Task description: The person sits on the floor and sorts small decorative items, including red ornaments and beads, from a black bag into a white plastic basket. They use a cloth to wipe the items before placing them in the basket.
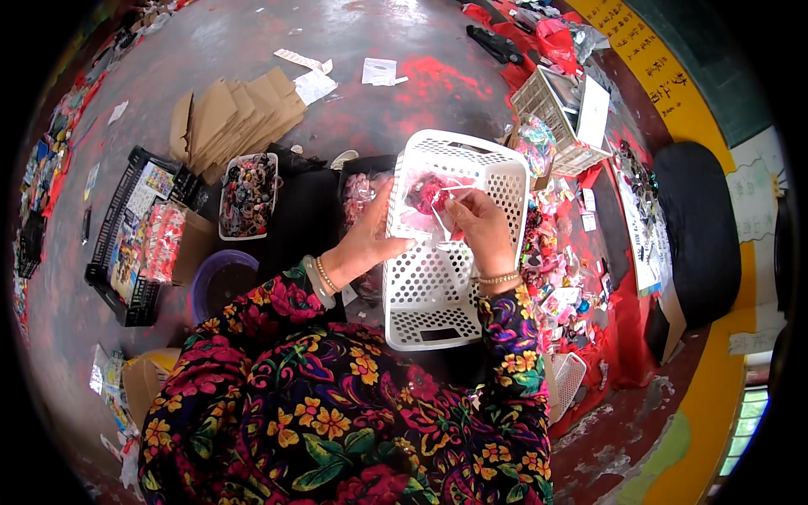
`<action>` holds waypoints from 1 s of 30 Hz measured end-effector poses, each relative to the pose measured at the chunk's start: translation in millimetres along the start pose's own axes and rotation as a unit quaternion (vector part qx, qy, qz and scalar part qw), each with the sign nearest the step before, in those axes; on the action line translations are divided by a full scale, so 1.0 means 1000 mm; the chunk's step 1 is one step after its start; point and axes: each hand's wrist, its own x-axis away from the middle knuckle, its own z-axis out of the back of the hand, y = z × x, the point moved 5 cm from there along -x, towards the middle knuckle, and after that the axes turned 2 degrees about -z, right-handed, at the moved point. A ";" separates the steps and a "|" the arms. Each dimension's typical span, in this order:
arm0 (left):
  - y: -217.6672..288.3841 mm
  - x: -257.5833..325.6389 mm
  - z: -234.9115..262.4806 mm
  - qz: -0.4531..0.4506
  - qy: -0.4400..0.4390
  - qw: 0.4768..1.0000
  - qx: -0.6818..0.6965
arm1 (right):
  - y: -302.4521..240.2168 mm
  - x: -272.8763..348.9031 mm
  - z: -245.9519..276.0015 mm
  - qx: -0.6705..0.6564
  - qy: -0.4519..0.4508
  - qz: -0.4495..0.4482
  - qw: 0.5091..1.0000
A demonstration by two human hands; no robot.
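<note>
Small clear plastic packet with red contents [427, 195] between both hands [370, 240] [481, 227]; flattened brown cardboard boxes [231, 118] on floor, upper left.

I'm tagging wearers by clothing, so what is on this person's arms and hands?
Both arms wear dark sleeves printed with red, yellow and pink flowers and green leaves. The left hand is bare, with a pale bangle and a beaded bracelet at its wrist. The right hand is bare too, with a gold-coloured beaded bracelet.

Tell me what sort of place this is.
Probably a small home workshop for packing trinkets, worked on the floor. Both hands, left hand and right hand, hold a clear bag over a white basket; flattened cardboard boxes and a tray of small items lie nearby.
</note>
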 end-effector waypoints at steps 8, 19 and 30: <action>0.005 0.020 0.010 0.029 0.016 0.998 0.052 | 0.007 0.002 -0.027 -0.273 -0.018 -0.067 0.960; -0.040 0.041 0.033 0.198 0.091 0.961 0.171 | 0.055 -0.031 -0.048 -0.121 -0.123 -0.229 0.958; -0.065 0.041 0.037 0.174 0.066 0.967 0.177 | 0.099 -0.044 -0.066 0.214 -0.078 -0.095 0.969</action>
